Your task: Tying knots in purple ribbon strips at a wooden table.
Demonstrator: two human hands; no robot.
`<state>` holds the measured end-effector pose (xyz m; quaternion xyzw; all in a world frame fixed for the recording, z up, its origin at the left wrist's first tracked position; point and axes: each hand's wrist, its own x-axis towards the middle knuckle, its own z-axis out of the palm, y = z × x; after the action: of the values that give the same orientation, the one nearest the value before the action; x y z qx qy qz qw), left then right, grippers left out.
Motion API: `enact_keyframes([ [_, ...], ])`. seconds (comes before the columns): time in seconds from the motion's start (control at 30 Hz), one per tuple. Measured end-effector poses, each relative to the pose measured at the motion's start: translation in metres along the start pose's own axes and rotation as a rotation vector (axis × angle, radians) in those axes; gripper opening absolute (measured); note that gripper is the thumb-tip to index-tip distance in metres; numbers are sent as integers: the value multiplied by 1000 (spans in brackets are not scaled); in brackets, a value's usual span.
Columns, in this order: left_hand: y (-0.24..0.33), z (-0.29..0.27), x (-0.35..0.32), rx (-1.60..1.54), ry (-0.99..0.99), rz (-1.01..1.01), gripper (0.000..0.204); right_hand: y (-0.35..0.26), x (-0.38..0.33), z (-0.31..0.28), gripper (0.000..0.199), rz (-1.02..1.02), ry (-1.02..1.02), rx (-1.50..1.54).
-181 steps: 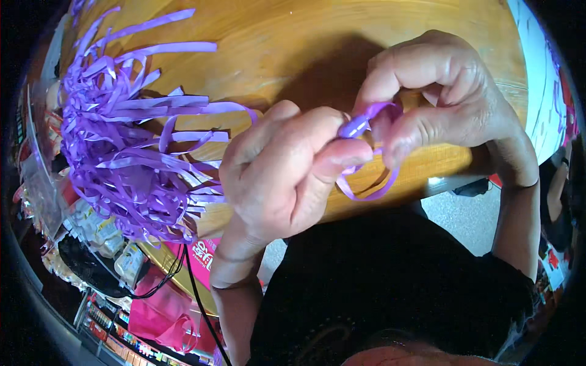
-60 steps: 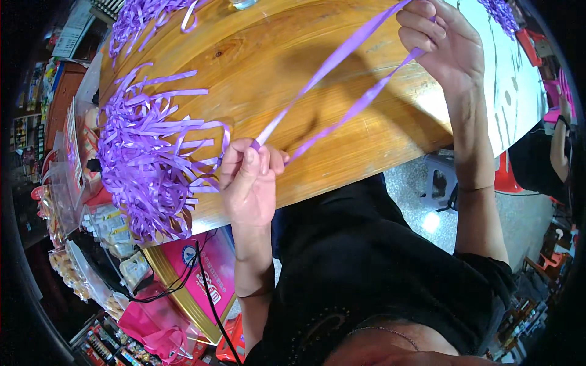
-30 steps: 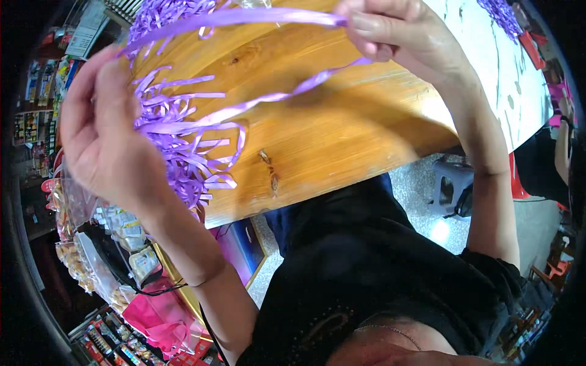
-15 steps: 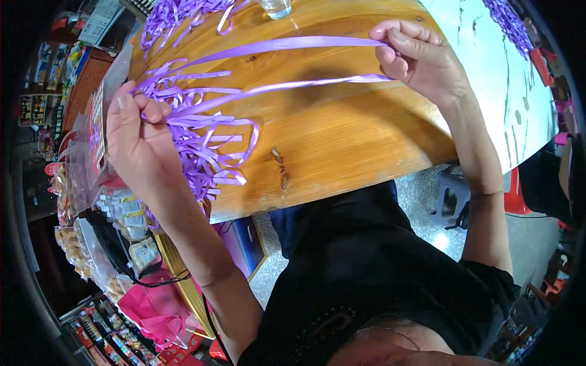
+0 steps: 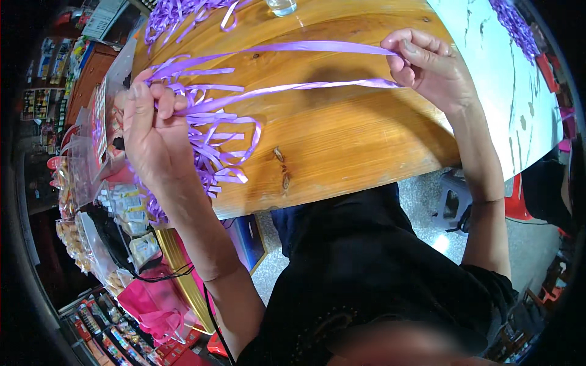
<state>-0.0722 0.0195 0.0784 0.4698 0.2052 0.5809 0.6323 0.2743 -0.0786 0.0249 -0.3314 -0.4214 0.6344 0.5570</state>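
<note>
A loop of purple ribbon (image 5: pixel 305 46) stretches in two strands between my hands, above the wooden table (image 5: pixel 354 137). My left hand (image 5: pixel 152 116) is closed on the ribbon's left end, with the fingers curled. At the other end my right hand (image 5: pixel 430 67) pinches the ribbon between thumb and fingers. The upper strand lies fairly flat, while the lower one looks twisted. Under and beside my left hand a heap of cut purple ribbons (image 5: pixel 223 146) spreads over the table's left side, some hanging over its edge.
Another ribbon pile (image 5: pixel 177 18) lies at the far left, near a clear glass (image 5: pixel 281 7). To the right stands a white marbled table (image 5: pixel 488 79) with more purple ribbons (image 5: pixel 514 27). Packed goods (image 5: pixel 128 210) crowd the left side. A grey stool (image 5: pixel 452 198) is below right.
My left hand has shifted right and turned slightly, and my right hand has moved a little right and down. The ribbon stays stretched between them. The whole view has shifted slightly.
</note>
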Motion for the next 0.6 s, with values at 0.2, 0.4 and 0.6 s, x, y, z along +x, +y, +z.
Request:
enact_keyframes([
  [0.2, -13, 64, -25, 328, -40, -101, 34, -5, 3, 26, 36, -595, 86, -1426],
  [0.4, -28, 81, -44, 295, -258, -214, 38, -11, 25, 81, 41, -942, -99, -1180],
  [0.6, -30, 82, -51, 277, -225, -196, 37, -3, 27, 89, 33, -1035, -165, -1275],
])
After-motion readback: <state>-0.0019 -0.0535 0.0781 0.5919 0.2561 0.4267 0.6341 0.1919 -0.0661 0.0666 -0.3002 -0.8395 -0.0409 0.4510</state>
